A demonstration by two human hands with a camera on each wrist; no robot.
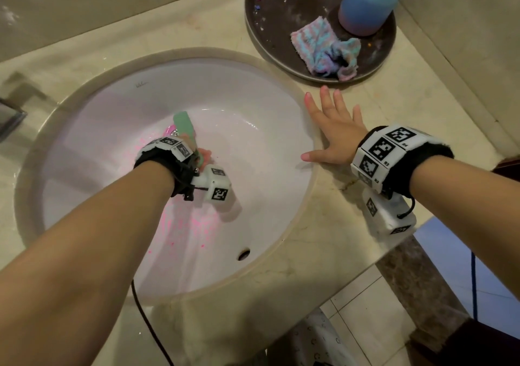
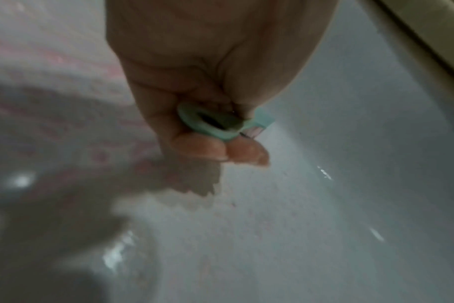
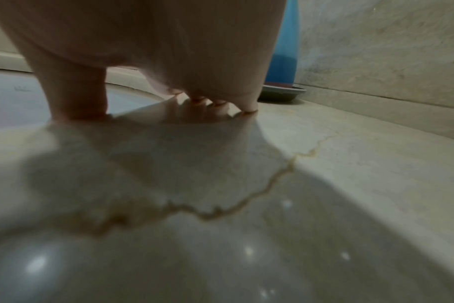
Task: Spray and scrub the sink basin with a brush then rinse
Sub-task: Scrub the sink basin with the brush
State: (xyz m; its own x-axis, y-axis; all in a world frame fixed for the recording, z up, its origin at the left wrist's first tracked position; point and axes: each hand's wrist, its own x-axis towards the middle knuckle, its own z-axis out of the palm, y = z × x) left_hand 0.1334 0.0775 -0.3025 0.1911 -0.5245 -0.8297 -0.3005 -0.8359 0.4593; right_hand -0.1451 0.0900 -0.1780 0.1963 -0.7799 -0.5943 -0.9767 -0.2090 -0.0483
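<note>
The left hand (image 1: 201, 154) was down in the sink (image 1: 253, 146), its grip curled round the handle of a green brush (image 1: 184, 125). The brush head stuck out beyond the fingers (image 2: 246, 152), over the drain near the basin's middle, with pink spray spattered on the near wall. The right hand (image 1: 333, 129) lay flat, fingers spread and holding nothing, on the tabletop (image 1: 422, 107) just beside the sink's rim, near a dark tray (image 1: 270, 8) with a cloth (image 1: 320, 46) and a blue bottle (image 1: 365, 0).

Marble countertop (image 1: 323, 278) — dark tray (image 1: 380, 64) and right hand (image 1: 334, 137) on it.
</note>
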